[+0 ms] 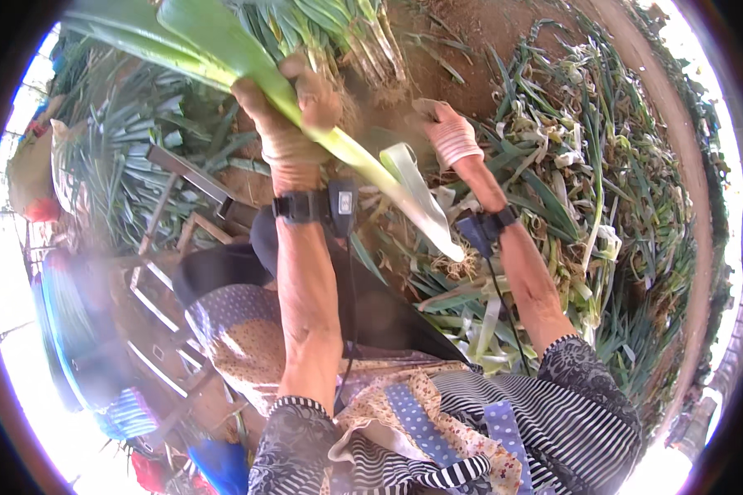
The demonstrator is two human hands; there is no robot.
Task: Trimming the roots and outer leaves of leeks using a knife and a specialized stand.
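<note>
A leek (367,169) lies slantwise in my left hand (286,142), which wears a glove with bare-looking fingertips and is closed around the stalk. Its broad green leaves reach up to the far left, and its white root end points down to the right. One loose pale leaf layer (406,169) curls away from the stalk near that end. To the right of the leek, apart from it, is my gloved right hand (449,134). Its slightly blurred fingers stretch leftward with nothing visible in them.
Several leeks with roots (371,49) stand bundled at the far side. A large heap of stripped leaves (586,165) covers the right. More green leeks (132,148) are piled at the left, near a metal frame (194,177). Below it, a blue bag-like object (219,464) shows.
</note>
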